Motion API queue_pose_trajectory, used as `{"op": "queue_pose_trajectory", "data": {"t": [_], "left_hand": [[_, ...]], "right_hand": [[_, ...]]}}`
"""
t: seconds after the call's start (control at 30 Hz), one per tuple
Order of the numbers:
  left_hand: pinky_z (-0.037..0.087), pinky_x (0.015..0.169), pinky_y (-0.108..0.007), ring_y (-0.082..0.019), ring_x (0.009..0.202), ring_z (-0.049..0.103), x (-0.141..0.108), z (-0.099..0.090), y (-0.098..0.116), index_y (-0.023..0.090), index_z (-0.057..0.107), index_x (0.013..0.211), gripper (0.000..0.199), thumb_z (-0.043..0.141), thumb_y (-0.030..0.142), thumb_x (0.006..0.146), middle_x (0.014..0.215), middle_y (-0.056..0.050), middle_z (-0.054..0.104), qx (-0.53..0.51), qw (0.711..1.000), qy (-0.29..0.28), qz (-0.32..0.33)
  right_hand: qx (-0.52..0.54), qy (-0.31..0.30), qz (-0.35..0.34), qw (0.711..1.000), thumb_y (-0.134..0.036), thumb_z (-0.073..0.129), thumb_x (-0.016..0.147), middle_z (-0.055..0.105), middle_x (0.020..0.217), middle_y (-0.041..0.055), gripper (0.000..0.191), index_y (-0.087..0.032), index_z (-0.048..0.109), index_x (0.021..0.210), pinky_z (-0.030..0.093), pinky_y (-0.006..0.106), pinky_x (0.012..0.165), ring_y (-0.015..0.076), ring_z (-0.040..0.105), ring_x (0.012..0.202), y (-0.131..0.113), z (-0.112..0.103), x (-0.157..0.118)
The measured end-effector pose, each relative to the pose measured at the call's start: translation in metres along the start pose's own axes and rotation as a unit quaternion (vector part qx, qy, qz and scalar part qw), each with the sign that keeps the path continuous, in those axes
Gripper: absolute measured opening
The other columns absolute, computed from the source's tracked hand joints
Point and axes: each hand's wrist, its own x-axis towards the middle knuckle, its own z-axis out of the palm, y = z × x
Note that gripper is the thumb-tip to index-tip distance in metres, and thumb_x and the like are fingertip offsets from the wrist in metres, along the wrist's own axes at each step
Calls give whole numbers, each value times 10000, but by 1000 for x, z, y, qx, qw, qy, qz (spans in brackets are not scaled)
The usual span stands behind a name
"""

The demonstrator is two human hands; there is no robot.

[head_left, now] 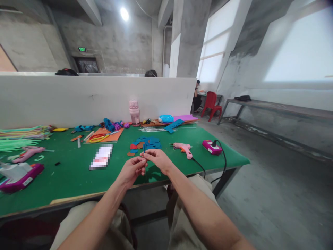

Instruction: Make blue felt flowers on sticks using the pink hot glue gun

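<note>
My right hand [158, 160] pinches a small blue felt piece [144, 148] between thumb and fingertips. Close against it, my left hand [133, 169] is closed at the fingertips on what looks like a thin wire, part of which shows faintly below the fingers. Exactly where wire and felt meet is hidden by the fingers. Just beyond the hands lies a pile of cut blue felt pieces [151, 141], with a red piece [133, 147] and brown pieces at its left. A pink glue gun [183, 148] rests on the green table to the right.
A magenta power socket [212, 147] with a black plug and cord sits at the right. On the left are a phone [102, 157], yellow-and-red handled pliers [100, 138], another pink glue gun [30, 153] and pipe cleaners [22, 133]. A pink bottle [134, 111] stands by the white partition [99, 99].
</note>
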Motion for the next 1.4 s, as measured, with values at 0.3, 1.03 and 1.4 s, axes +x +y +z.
{"op": "queue_pose_trajectory", "data": {"t": [0.3,1.03,1.4], "left_hand": [[425,589,-219,-118,609,539,0,-3,17,149,655,803,269,672,351,626,679,-22,632,224,949,164,147],[403,595,-233,-150,625,549,1,-7,15,173,673,693,189,650,346,622,667,-23,654,306,917,187,177],[392,572,-222,-144,606,549,1,-9,14,176,676,695,178,648,336,623,650,-16,654,306,915,186,186]], "right_hand": [[-167,39,-27,985,-425,573,709,497,445,-32,280,-158,642,662,326,202,399,73,412,368,2,-1,0],[-282,30,-91,955,-378,540,758,559,501,-12,221,-189,627,681,392,233,510,126,542,457,5,5,-4],[-278,34,-92,956,-360,543,756,555,486,-15,208,-193,621,662,374,231,506,124,532,446,5,5,-5]]}}
